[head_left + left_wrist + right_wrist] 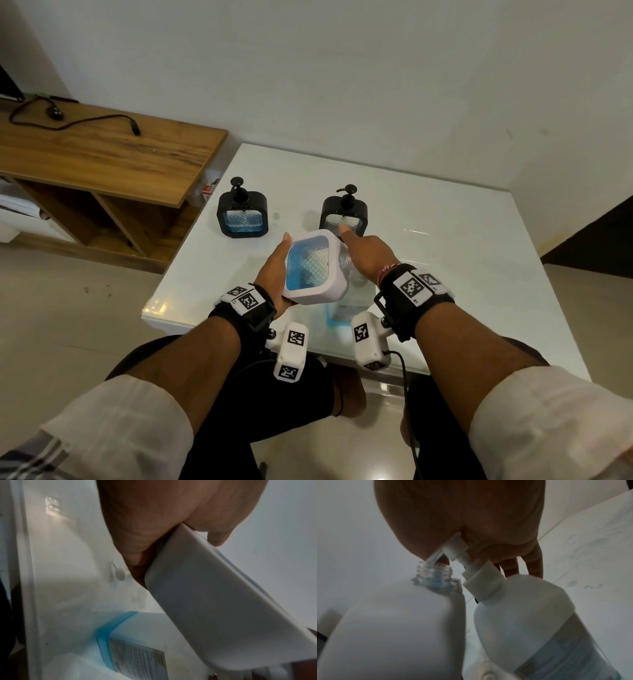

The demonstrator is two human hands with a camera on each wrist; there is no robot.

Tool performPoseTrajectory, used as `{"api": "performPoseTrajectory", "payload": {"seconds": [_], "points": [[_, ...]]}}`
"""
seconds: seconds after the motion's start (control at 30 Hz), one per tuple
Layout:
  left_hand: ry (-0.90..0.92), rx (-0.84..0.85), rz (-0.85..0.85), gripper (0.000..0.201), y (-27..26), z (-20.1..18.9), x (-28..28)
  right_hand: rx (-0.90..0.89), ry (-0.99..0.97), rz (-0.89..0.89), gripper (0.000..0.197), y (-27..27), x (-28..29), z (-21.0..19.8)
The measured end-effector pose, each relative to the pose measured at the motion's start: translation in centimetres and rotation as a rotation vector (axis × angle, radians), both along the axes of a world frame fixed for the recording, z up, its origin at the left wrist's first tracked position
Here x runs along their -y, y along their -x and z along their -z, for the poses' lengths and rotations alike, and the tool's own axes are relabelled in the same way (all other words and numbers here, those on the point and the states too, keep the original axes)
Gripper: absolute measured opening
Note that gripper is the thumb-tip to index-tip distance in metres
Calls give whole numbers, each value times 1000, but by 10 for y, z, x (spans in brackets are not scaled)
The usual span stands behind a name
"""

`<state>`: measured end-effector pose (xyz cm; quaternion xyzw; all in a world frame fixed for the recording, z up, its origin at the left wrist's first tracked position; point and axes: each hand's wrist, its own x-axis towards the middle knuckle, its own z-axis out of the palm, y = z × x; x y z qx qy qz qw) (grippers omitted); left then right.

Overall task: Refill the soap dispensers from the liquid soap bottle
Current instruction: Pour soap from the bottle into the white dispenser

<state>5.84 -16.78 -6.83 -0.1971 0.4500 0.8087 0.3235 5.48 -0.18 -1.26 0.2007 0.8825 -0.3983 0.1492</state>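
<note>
My left grip [274, 274] is curled around the edge of the white dispenser [313, 270] and holds it above the desk [445, 222], tilted, with its long axis across me, so the open threaded neck [435, 570] points right, toward my other hand. My right grip [368, 255] lies palm-down, fingers stretched out, on the pump head [456, 546] of the liquid soap bottle [530, 615], which stands on the desk just beside the dispenser. A thin clear line joins pump head and neck mouth; whether it is a tube or soap, I cannot tell, but I think the next press needs the neck kept exactly there.
</note>
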Motion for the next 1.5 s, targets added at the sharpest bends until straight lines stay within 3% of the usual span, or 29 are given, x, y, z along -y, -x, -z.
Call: {"api": "performPoseTrajectory", "payload": {"seconds": [0.57,0.8,1.0,1.1,1.33,1.5], "points": [[-15,-8,-2,55,2,-1,-1,14,45,-32,71,1,-3,-3],[-2,-9,-6,57,2,-1,0,21,-57,-13,68,5,-2,5],[-13,-4,0,55,0,-4,0,10,-33,-28,71,6,-4,6],[-29,-14,-7,52,2,-3,-1,4,-37,-37,61,8,-4,8],[4,-5,-8,51,2,-3,-1,-5,-89,21,68,9,-6,10],[10,-10,3,54,-5,-6,0,5,-102,-43,70,-1,-8,8]]}}
